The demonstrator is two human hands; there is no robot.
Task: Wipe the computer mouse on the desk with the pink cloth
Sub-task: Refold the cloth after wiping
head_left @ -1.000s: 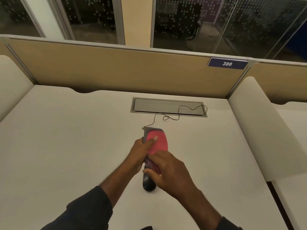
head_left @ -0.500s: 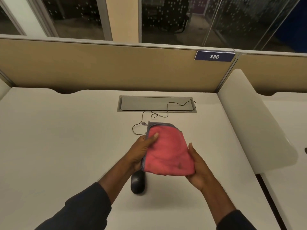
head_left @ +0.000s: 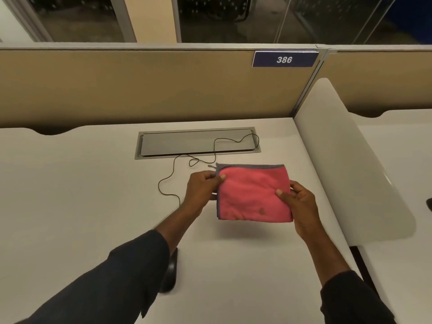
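You hold the folded pink cloth with grey trim (head_left: 253, 195) above the white surface (head_left: 81, 195), left hand (head_left: 202, 188) pinching its left edge, right hand (head_left: 298, 202) its right. The black corded mouse (head_left: 170, 272) lies nearer you than the cloth, partly hidden under your left sleeve.

1. The cloth (head_left: 253, 195) is pink, edged with a grey-purple border, and carries one small dark spot low on its face.
2. The mouse (head_left: 170, 272) is black, and its thin cable (head_left: 174, 168) is black too.
3. The worktop (head_left: 81, 195) is plain off-white.
4. The cable hatch (head_left: 197, 142) set into it is matt grey.
5. The partition (head_left: 140, 87) is tan fabric with a pale grey top rail.
6. The number plate (head_left: 284, 59) is navy with white digits, 386.
7. Both sleeves (head_left: 112, 281) are dark, near black.
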